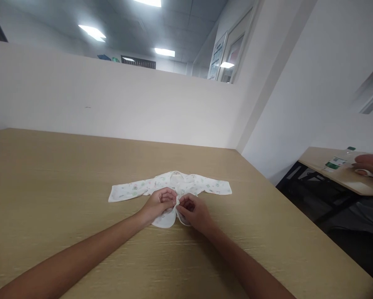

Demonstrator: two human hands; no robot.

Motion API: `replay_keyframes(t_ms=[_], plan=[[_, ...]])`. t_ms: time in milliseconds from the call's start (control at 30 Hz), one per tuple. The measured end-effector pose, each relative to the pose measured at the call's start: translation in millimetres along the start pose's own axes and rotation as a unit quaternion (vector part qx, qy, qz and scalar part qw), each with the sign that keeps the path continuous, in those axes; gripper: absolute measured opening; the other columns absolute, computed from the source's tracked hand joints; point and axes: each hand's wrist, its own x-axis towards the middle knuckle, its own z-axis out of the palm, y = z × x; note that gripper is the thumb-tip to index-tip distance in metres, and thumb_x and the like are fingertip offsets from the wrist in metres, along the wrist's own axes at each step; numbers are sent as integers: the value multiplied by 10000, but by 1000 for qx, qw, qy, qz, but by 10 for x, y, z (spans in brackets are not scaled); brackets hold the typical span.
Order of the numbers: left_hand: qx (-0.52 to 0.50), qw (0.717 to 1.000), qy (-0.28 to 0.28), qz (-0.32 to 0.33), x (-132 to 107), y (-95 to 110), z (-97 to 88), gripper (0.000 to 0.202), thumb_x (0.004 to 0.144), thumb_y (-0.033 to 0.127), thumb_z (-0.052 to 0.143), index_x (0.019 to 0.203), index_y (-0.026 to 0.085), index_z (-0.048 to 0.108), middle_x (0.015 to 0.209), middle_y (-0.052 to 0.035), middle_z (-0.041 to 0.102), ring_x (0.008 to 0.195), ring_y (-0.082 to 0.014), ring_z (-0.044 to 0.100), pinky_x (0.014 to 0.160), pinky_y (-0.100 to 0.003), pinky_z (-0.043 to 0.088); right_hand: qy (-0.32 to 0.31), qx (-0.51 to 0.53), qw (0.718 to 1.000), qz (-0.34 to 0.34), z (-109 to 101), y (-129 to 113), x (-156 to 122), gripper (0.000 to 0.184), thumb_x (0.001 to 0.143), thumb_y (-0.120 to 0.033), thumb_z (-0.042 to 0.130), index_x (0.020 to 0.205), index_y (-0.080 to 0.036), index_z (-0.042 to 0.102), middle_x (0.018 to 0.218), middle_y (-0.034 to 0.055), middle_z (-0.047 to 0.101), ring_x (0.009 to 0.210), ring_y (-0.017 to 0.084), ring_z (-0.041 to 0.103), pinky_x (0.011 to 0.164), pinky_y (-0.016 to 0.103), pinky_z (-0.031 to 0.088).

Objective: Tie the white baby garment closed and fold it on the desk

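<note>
A small white baby shirt [161,182] with a coloured print lies on the table, its sleeves spread to both sides and its neckline away from me. My left hand [161,202] pinches the fabric near the middle of the front. Close beside it, my right hand [194,209] also has thumb and fingers closed on the front edge. Between the fingertips the cloth is drawn up a little. Below the hands, the two rounded lower corners of the shirt show. Whatever fastening sits at the fingertips is too small to make out.
The wooden table [64,166] meets a white partition [127,104] at its far side. Off to the right stands a second table [354,182] with a plastic bottle [337,161] on it. Part of another person's arm [370,164] seems to rest there.
</note>
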Motion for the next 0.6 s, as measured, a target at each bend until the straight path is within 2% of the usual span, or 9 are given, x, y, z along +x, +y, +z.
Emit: replay_keyframes(t_ms=[200, 333, 600], plan=[[-8, 1000, 16, -4, -17, 22, 18, 373, 720, 334, 847, 936, 139, 614, 773, -6, 604, 600, -75, 505, 536, -177, 358, 24, -1, 1000, 12, 31, -17, -16, 162, 836, -296, 707, 921, -162, 674, 831, 21, 670, 710, 118, 574, 650, 216, 462], [11, 999, 27, 14, -21, 13, 15, 356, 742, 332, 830, 954, 141, 616, 783, -10, 616, 612, -83, 528, 535, -176, 372, 26, 2, 1000, 1, 26, -45, -10, 198, 897, -361, 656, 908, -168, 697, 820, 31, 681, 712, 131, 589, 663, 230, 468], [51, 997, 23, 47, -25, -5, 23, 320, 780, 328, 808, 951, 125, 629, 826, -41, 649, 737, -114, 598, 642, -197, 465, 31, 39, 998, 31, 39, -34, 17, 200, 859, -349, 660, 809, -155, 667, 760, 34, 658, 664, 127, 570, 618, 225, 445]])
